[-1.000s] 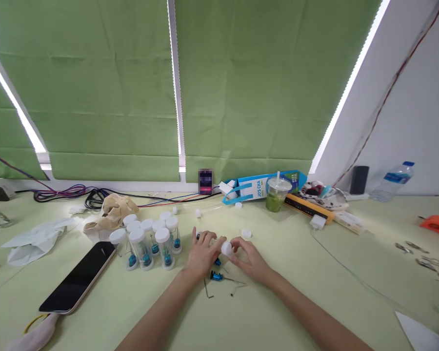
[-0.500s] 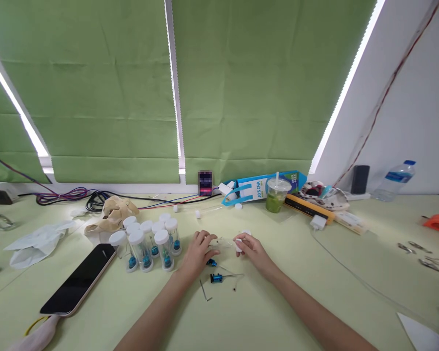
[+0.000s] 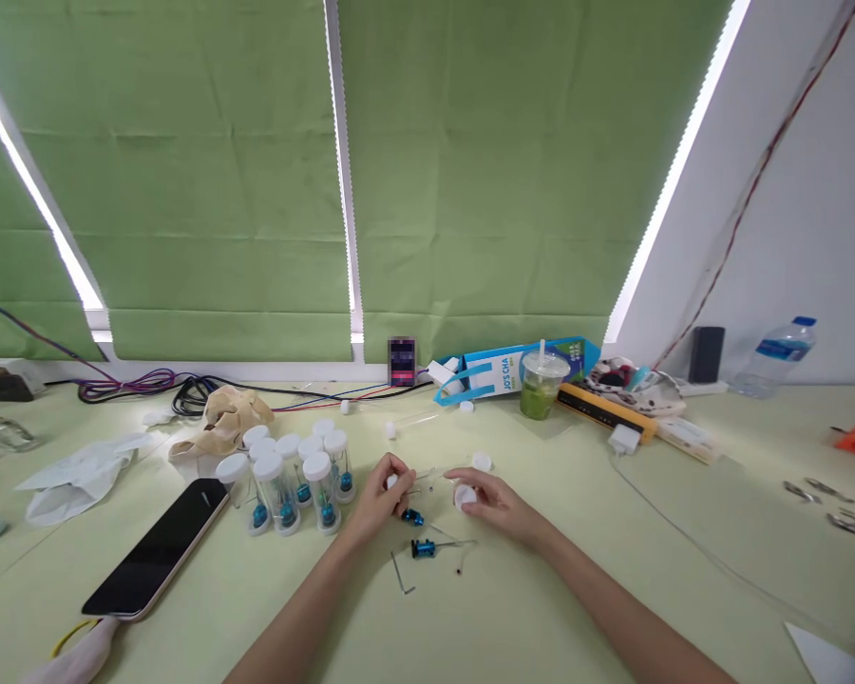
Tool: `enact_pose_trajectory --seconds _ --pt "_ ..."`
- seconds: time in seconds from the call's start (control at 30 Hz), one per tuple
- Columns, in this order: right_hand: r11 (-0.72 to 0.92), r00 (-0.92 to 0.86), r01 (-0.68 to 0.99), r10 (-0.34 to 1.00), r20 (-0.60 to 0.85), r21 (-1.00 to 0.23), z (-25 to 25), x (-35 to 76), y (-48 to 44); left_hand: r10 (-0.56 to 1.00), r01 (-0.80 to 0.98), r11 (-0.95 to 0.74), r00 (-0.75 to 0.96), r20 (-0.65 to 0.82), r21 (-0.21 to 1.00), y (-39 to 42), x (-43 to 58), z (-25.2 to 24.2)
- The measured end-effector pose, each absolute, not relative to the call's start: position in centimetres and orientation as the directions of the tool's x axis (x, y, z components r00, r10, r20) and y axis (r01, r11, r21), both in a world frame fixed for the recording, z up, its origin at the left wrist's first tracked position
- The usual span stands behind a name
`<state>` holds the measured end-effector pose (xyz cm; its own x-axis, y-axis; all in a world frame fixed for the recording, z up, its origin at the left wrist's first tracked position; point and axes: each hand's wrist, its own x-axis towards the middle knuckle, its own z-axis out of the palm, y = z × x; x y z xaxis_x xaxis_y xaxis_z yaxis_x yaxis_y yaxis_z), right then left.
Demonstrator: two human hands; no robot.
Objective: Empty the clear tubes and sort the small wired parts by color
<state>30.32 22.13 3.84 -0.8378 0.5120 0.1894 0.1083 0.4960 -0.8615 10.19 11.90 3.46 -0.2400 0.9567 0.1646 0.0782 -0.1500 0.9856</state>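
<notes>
Several capped vials (image 3: 292,470) stood upright in a cluster just left of the hands, each w/ a blue piece inside, so I judged that batch done. Not yet packed: a blue part (image 3: 413,518) lay on the table just under the left hand (image 3: 376,496), a second blue part (image 3: 423,548) lay nearer the cam, and a loose cap (image 3: 481,462) sat beyond the right hand (image 3: 497,505).

The left hand's fingertips were pinched together on one end of a clear vial (image 3: 409,475). It was faint from the head cam, but approx. it lay level, long axis left-to-right, open end toward the right hand. The right hand's thumb and fingers were closed on a white cap (image 3: 465,496), apart from the clear vial, so no cap on it yet. The second blue part lay left-right too, its wire lead pointing right.
</notes>
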Motion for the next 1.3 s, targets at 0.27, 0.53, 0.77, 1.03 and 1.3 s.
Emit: enact_pose_trajectory --seconds 0.27,0.53,0.77,1.03,1.3 --pt "0.490 -0.861 0.115 0.482 0.159 -0.864 3.2 30.0 21.9 0.905 0.081 -0.163 -0.384 0.182 0.983 12.6 10.6 3.2" --pt "0.468 -0.843 0.120 0.514 0.159 -0.876 3.2 30.6 23.0 0.776 0.243 -0.217 -0.545 0.318 0.945 12.1 10.7 3.7" --pt "0.467 -0.794 0.165 0.585 0.163 -0.869 2.6 31.0 23.7 0.643 0.429 -0.182 -0.629 0.437 0.885 11.9 10.4 4.1" --pt "0.518 -0.809 0.169 0.559 0.183 -0.838 3.5 31.6 23.2 0.475 0.846 -0.206 -0.352 0.806 0.491 11.4 10.2 4.4" --pt "0.359 -0.615 0.083 0.752 0.236 -0.929 3.3 31.6 25.2 0.386 0.970 -0.059 -0.195 0.902 0.235 11.5 9.0 3.1"
